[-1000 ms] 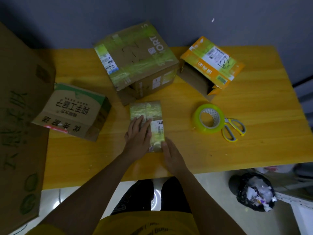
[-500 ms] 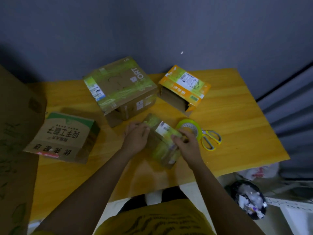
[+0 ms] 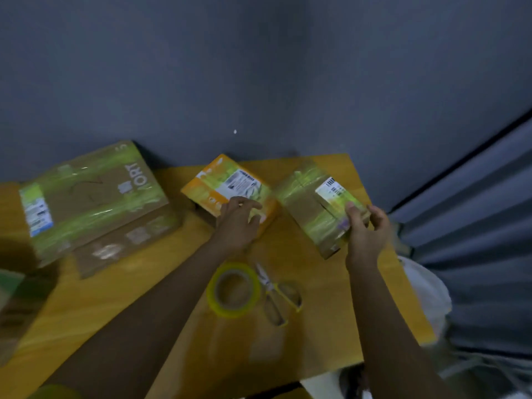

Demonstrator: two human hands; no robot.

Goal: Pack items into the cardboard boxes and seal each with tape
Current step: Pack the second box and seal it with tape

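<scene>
Gripping the small box (image 3: 319, 210) with the right hand (image 3: 365, 231), thumb curling over its near edge, fingers wrapping behind, at about two o'clock of the bench (image 3: 121, 306). Box tilting, taped in shiny yellow-green, white label facing up at its far corner; whether resting on the bench or lifted, cannot tell. Reaching at twelve o'clock with the left hand (image 3: 237, 221), fingers loosely bent, touching the near edge of the orange box (image 3: 227, 182), not clearly gripping. Sitting at ten o'clock, the big box (image 3: 89, 197), taped, letters "ORT" showing on top. Lying near the middle, the tape roll (image 3: 233, 289), with scissors (image 3: 277, 295) just beside it toward three o'clock. Peeking in at nine o'clock, a green-edged box (image 3: 10, 280), blurred. Hanging off the bench's edge at four o'clock, a white bag (image 3: 429, 292).
</scene>
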